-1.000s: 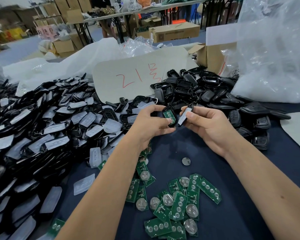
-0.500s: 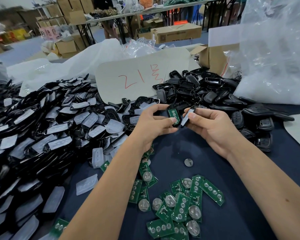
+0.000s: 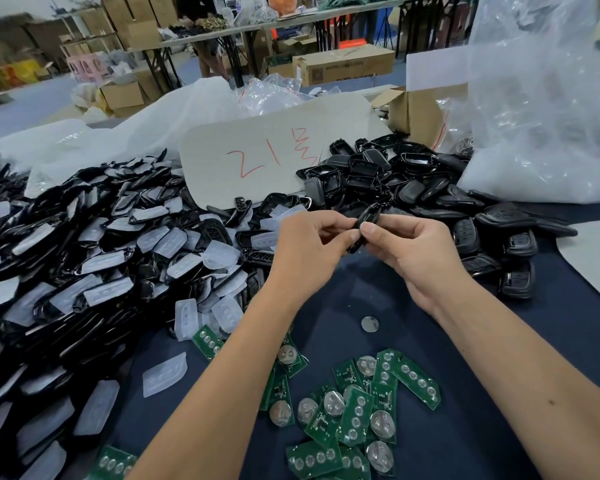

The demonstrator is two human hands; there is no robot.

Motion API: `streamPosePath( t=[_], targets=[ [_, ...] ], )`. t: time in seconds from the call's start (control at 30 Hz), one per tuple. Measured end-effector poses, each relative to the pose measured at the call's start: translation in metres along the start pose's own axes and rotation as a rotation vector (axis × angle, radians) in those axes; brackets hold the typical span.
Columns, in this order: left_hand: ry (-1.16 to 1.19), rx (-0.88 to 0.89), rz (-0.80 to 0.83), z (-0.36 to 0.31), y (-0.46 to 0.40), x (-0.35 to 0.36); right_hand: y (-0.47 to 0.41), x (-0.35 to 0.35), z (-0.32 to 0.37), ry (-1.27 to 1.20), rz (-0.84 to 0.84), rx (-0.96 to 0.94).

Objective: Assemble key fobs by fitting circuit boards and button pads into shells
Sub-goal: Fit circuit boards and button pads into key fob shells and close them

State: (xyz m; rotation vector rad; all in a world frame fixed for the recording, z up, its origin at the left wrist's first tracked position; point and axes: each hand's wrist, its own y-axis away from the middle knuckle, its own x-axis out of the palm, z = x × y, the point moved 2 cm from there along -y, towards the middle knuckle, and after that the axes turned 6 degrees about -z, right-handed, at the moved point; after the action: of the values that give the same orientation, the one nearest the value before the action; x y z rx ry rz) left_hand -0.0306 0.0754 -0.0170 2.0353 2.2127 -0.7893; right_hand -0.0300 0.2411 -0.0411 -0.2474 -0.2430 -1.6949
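Note:
Between both hands sits a black key fob shell (image 3: 367, 219), held edge-on over the dark blue table (image 3: 465, 427). My left hand (image 3: 309, 247) pinches its left side with fingertips and thumb. My right hand (image 3: 409, 251) pinches its right side, thumb on top. The board inside the shell is hidden. Several green circuit boards (image 3: 357, 410) with coin cells lie in a loose heap near me. A big pile of black shells with translucent button pads (image 3: 94, 258) fills the left.
More black shell halves (image 3: 388, 178) are heaped behind my hands, with finished fobs (image 3: 516, 244) at the right. A loose coin cell (image 3: 369, 323) lies on the cloth. A card marked in red (image 3: 267, 157), a cardboard box (image 3: 420, 112) and clear plastic bags (image 3: 541, 98) stand behind.
The two shell halves, held apart with the green board showing, have been brought together; the board is now hidden and both hands pinch one closed shell.

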Motion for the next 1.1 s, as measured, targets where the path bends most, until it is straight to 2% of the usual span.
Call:
streamPosePath(
  t=[0.2, 0.3, 0.43, 0.57, 0.67, 0.73, 0.83, 0.93, 1.1],
  targets=[
    [-0.140, 0.185, 0.055, -0.010, 0.003, 0.002, 0.001, 0.001, -0.001, 0.021, -0.055, -0.058],
    [-0.232, 0.241, 0.058, -0.011, 0.004, 0.002, 0.001, -0.001, -0.003, 0.129, -0.124, -0.106],
    [-0.224, 0.167, 0.040, -0.006, 0.005, 0.004, 0.003, -0.002, -0.002, 0.412, -0.253, -0.195],
    [-0.165, 0.084, 0.061, -0.001, 0.004, 0.005, 0.005, -0.004, 0.001, 0.592, -0.272, -0.294],
    [-0.028, -0.036, 0.139, 0.002, 0.003, 0.001, 0.002, -0.006, 0.003, 0.462, -0.142, -0.215],
    [0.071, -0.147, 0.211, 0.005, 0.003, -0.003, -0.001, -0.011, 0.008, 0.406, 0.054, -0.205],
    [0.192, -0.261, 0.239, 0.007, 0.000, -0.011, -0.002, -0.019, 0.014, 0.461, 0.329, -0.232],
    [0.285, -0.338, 0.268, 0.008, 0.000, -0.017, -0.001, -0.020, 0.012, 0.519, 0.326, -0.266],
    [0.418, -0.435, 0.276, 0.007, 0.000, -0.020, -0.002, -0.018, 0.009, 0.478, 0.288, -0.278]
  ],
)
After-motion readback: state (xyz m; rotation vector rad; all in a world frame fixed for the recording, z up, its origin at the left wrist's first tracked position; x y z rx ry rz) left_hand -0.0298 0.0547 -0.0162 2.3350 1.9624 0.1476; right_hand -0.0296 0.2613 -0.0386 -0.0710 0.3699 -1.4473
